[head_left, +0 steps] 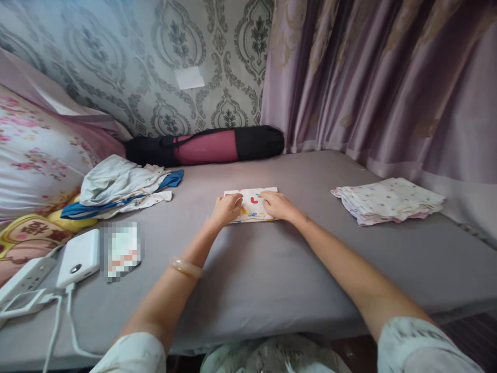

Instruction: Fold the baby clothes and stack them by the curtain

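Observation:
A small white cloth (253,208) with a red heart and yellow and blue prints lies folded into a flat rectangle on the grey bed sheet. My left hand (228,208) is at its left end, the fingers bent over the fabric. At the opposite end my right hand (276,205) grips the cloth in the same way, with its fingers curled inward. The fingertips of both hands are partly hidden. Off to the right sits a pile of folded white cloths (390,201) with small prints, apart from my hands.
Rumpled white and blue clothes (120,186) lie at the left beside a floral pillow (34,145). Nearer are a white power bank (79,256), a power strip (29,282), cables and a blurred-out flat object (123,251). A black and maroon long bag (205,146) lies along the wall.

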